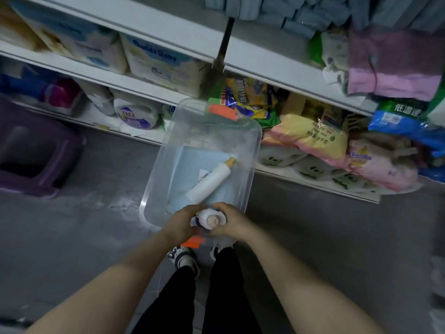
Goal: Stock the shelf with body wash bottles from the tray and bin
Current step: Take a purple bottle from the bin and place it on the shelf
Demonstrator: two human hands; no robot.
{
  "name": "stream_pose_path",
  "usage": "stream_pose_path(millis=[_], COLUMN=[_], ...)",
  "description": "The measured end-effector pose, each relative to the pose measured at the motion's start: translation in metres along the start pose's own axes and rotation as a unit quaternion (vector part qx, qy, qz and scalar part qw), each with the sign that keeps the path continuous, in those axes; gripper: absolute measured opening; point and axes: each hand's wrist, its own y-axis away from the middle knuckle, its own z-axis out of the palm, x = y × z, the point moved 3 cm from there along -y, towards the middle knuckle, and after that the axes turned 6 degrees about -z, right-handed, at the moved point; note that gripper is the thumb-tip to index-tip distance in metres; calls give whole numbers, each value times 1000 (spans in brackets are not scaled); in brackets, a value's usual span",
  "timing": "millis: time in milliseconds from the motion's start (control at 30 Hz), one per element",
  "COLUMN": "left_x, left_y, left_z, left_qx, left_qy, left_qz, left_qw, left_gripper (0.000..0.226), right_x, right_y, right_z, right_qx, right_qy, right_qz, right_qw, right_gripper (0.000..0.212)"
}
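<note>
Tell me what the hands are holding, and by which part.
Both hands, left hand and right hand, grip one white bottle by its body, one on each side, cap toward the camera.

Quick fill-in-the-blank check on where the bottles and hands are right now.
1. Both hands, left and right, hold one ____.
2. The white bottle lies inside the clear ____.
3. The bin's handles are coloured ____.
4. Left of the bin stands a ____ crate.

Missing words: bottle; bin; orange; purple
</note>
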Motion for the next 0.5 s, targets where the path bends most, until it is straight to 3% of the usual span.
stream_pose_path(millis=[167, 267, 400, 500], left_x=[-14, -7, -10, -17], left_y=[-25, -36, -53, -65], left_z=[1, -3, -9, -13], left_qx=[45, 35, 17, -3], left_qy=[3, 82, 234, 260], left_qz=[-6, -20, -79, -84], left_qw=[999, 996, 969, 962], left_gripper=[52, 44, 51, 67], right_x=[-12, -21, -35, -40], right_y=[-7, -13, -33, -49], right_z=[-15, -24, -40, -44], right_qx=[11, 31, 44, 65], right_qy=[-29, -65, -106, -116], right_qz=[-23, -13, -14, -14], right_qw=[999, 997, 993, 991], right_gripper=[82, 71, 51, 54])
